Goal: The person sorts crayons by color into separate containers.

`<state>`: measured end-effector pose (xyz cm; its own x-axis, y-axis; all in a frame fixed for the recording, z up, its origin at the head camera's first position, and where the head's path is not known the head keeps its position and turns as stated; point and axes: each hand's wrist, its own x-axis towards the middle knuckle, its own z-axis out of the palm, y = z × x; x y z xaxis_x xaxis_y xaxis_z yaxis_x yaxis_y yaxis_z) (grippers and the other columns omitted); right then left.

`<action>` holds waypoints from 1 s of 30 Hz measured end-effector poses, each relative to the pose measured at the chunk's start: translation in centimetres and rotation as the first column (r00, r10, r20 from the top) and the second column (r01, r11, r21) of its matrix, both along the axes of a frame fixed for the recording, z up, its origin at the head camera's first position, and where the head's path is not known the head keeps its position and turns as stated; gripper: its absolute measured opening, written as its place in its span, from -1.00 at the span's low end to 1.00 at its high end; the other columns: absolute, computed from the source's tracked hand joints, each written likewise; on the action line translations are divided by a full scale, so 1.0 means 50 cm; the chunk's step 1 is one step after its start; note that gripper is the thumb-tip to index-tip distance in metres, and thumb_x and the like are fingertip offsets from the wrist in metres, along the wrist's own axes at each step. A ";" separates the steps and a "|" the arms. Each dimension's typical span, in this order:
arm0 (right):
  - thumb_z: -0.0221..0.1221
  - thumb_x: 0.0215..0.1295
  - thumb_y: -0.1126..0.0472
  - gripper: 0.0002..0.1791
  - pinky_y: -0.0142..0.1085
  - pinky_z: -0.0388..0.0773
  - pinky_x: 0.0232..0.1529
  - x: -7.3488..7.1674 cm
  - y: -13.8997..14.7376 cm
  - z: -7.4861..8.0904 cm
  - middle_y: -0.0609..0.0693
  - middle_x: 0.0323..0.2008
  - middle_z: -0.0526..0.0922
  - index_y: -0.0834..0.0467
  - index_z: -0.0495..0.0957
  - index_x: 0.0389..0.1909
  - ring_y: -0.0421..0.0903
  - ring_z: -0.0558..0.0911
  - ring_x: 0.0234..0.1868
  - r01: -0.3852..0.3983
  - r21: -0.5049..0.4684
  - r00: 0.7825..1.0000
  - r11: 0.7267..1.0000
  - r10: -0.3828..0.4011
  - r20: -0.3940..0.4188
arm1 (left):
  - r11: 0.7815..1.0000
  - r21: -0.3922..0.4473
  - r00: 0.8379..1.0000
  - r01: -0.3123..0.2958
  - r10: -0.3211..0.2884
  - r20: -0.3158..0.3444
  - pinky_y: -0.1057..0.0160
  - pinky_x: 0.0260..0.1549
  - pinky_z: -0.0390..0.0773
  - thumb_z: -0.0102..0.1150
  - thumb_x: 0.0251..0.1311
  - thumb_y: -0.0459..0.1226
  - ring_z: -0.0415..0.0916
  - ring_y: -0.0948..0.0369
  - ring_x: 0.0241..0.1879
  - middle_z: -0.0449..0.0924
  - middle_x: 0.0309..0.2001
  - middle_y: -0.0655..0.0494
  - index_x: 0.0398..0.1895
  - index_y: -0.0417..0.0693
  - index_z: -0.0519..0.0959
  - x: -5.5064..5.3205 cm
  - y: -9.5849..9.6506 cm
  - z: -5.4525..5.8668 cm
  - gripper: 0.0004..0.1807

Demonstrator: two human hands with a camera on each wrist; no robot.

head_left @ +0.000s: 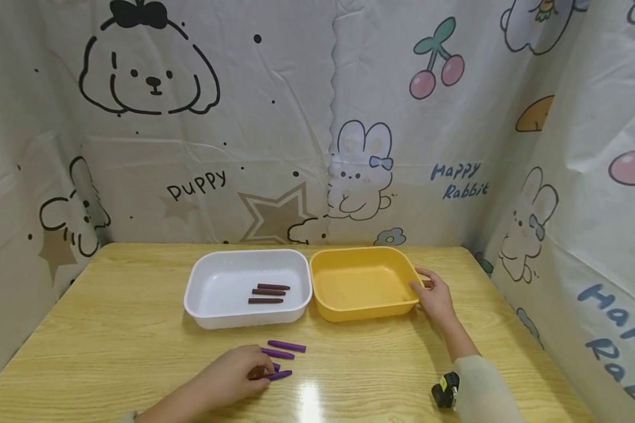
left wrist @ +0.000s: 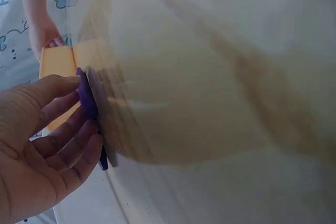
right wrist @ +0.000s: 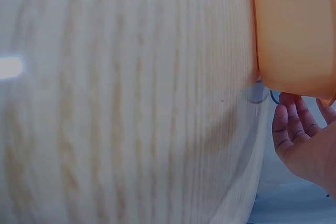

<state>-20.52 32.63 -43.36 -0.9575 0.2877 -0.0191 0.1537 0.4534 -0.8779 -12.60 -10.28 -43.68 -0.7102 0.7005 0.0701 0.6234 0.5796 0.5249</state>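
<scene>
My left hand (head_left: 238, 371) is low over the table, its thumb and fingers around the near end of a purple crayon (head_left: 281, 375). The left wrist view shows the thumb on one end of purple crayon (left wrist: 87, 98), fingers close along it. Beside this hand lie several more purple crayons (head_left: 287, 346), one partly covered by the fingers. At the right, my right hand (head_left: 435, 296) grips the right end of the yellow tray (head_left: 362, 308), thumb at the rim, fingers outside. Three brown crayons (head_left: 266, 301) lie in the white tray (head_left: 243, 321), against the yellow one.
A wooden table (head_left: 111, 352) bears both trays, side by side near its back edge. A printed curtain (head_left: 286, 135) hangs behind the table and along both sides. On the right wrist sits a black strapped device (head_left: 445, 390).
</scene>
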 end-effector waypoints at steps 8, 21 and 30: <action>0.08 0.34 0.13 -0.42 -0.35 0.60 -0.34 0.002 0.001 0.004 0.29 0.03 0.45 0.18 0.22 0.33 -0.12 0.59 -0.24 -0.009 0.001 1.000 1.000 0.009 0.006 | 0.998 -0.057 0.999 -0.039 0.038 -0.021 0.45 -0.51 0.33 0.29 0.02 -0.21 0.23 0.48 -0.50 0.37 -0.50 0.39 -0.35 0.05 0.64 0.004 0.014 0.002 -0.89; 0.10 0.32 0.16 -0.44 -0.40 0.59 -0.34 -0.002 0.004 -0.004 0.31 0.01 0.47 0.20 0.25 0.31 -0.15 0.59 -0.26 -0.010 0.008 1.000 1.000 0.010 -0.016 | 0.996 -0.087 1.000 -0.011 0.009 -0.023 0.45 -0.52 0.33 0.29 0.00 -0.27 0.22 0.49 -0.53 0.36 -0.53 0.40 -0.42 0.00 0.62 0.010 0.024 0.013 -0.93; 0.09 0.33 0.16 -0.43 -0.39 0.59 -0.44 -0.003 0.004 -0.003 0.23 -0.05 0.46 0.17 0.23 0.32 -0.21 0.60 -0.38 -0.007 -0.048 1.000 0.999 0.006 -0.008 | 0.997 -0.074 0.998 -0.004 -0.001 -0.068 0.45 -0.50 0.35 0.28 0.02 -0.25 0.26 0.47 -0.50 0.42 -0.52 0.40 -0.46 0.08 0.63 -0.012 0.038 0.035 -0.98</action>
